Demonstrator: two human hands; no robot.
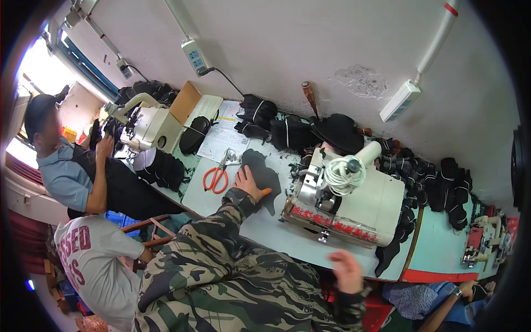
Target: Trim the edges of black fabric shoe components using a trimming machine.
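Note:
My left hand (247, 183) lies flat on a dark grey, sock-shaped fabric piece (269, 178) on the table, fingers stretched out, with an orange cover on the thumb. Just left of that hand are scissors (215, 178) with orange handles. My right hand (347, 271) is raised off the table's front edge, below the sewing machine (365, 207); motion blurs its fingers, and nothing can be made out in it. White cord is coiled on top of the machine, which stands to the right of the fabric.
Tied black fabric bundles (290, 134) line the wall, with more (420, 177) right of the machine. A printed sheet (221, 138) lies behind the scissors. A wooden-handled tool (308, 95) stands upright. Co-workers sit at left (72, 171) and lower right (437, 304); another machine (152, 127) is at left.

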